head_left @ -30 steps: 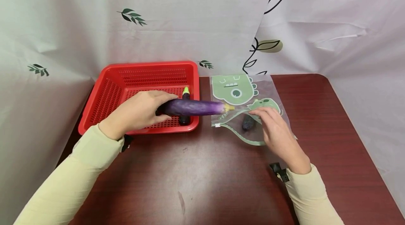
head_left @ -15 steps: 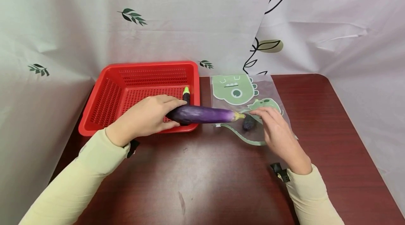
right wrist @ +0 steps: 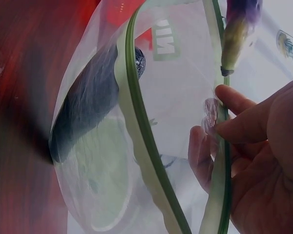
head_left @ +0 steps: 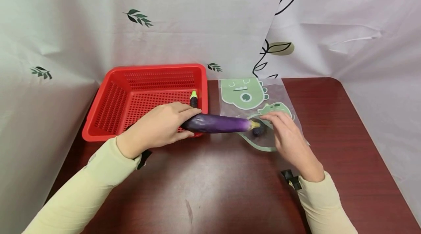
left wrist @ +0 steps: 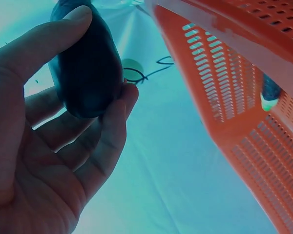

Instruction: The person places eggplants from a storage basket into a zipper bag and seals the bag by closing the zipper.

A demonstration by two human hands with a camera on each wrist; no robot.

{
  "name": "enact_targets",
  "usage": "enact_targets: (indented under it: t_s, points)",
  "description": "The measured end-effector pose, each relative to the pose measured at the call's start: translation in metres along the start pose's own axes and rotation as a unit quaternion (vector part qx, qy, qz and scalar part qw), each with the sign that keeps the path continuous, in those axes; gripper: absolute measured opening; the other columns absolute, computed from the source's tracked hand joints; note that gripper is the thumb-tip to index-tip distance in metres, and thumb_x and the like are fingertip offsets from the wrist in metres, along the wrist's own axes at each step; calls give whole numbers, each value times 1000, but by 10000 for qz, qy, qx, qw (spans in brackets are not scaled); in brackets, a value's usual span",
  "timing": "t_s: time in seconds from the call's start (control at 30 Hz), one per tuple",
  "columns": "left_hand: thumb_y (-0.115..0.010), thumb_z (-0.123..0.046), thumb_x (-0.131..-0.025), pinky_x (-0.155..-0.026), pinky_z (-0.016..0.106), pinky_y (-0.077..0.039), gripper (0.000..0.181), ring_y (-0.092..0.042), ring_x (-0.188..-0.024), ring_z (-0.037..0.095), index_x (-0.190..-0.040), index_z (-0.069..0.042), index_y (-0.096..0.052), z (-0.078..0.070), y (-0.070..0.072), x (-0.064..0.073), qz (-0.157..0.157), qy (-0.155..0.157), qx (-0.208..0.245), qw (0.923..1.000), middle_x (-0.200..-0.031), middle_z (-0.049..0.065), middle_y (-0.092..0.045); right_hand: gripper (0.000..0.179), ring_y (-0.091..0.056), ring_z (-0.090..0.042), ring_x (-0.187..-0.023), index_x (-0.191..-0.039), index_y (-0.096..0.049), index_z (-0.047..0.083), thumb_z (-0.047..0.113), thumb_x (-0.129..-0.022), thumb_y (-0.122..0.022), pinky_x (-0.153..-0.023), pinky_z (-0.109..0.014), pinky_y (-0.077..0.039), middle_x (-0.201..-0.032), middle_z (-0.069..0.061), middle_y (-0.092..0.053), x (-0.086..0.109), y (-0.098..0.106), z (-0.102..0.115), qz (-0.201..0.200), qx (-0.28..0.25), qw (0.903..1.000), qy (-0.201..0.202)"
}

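My left hand (head_left: pixel 161 126) grips a long purple eggplant (head_left: pixel 218 123) round its dark end. Its pale stem end points right, over the mouth of a clear zip bag (head_left: pixel 227 108) printed with green cartoon figures. With thumb and fingers, my right hand (head_left: pixel 289 140) pinches the bag's rim, and in the right wrist view the green-edged mouth (right wrist: pixel 154 158) gapes. Inside the bag lies a dark, wrinkled, elongated vegetable (right wrist: pixel 90 92). The eggplant's stem (right wrist: pixel 233 46) is beside the rim there. In the left wrist view the thumb and fingers curl round the eggplant's dark end (left wrist: pixel 85 68).
A red plastic basket (head_left: pixel 95 120) stands at the left, behind my left hand. In it lies a dark vegetable with a bright green tip (head_left: pixel 193 98), partly hidden by the hand. Patterned white cloth (head_left: pixel 171 18) hangs behind the brown table (head_left: pixel 204 190).
My left hand has carried the eggplant to the right and toward me, from above the basket until its stem reaches over the bag's mouth. The right hand has stayed still on the rim.
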State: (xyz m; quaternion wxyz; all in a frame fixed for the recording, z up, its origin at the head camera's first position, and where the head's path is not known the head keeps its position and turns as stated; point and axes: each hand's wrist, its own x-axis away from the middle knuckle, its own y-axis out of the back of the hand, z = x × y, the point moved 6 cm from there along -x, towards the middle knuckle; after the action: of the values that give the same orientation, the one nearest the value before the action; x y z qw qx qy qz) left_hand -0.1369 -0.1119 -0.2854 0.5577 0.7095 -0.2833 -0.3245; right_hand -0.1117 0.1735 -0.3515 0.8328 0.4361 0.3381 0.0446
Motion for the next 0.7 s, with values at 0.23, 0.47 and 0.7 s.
enact_targets:
  t_s: [0.23, 0.47, 0.7]
  points:
    - [-87, -28, -80, -85, 43, -56, 57, -67, -101, 25, -127, -3, -66, -12, 1, -4, -1, -138, -83, 9999, -113, 10, -70, 42, -56, -35, -112, -118, -64, -4, -25, -84, -50, -100, -41, -41, -115, -17, -62, 0, 1, 1, -37, -54, 10000, 71]
    - [-86, -28, -80, -87, 43, -55, 58, -66, -103, 26, -127, -3, -66, -21, -1, -9, -63, -261, -226, 9994, -115, 9, -70, 44, -56, -34, -112, -118, -64, -3, -24, -84, -48, -100, -39, -40, -116, -16, -62, 0, 1, 1, -60, -86, 9999, 48]
    - [-85, -33, -81, -79, 42, -57, 58, -65, -103, 25, -129, -6, -66, -31, -2, -15, -48, -308, -534, 9981, -117, 9, -69, 44, -56, -35, -112, -119, -64, -4, -24, -84, -47, -100, -41, -40, -116, -17, -62, 0, 1, 2, -30, -77, 9999, 57]
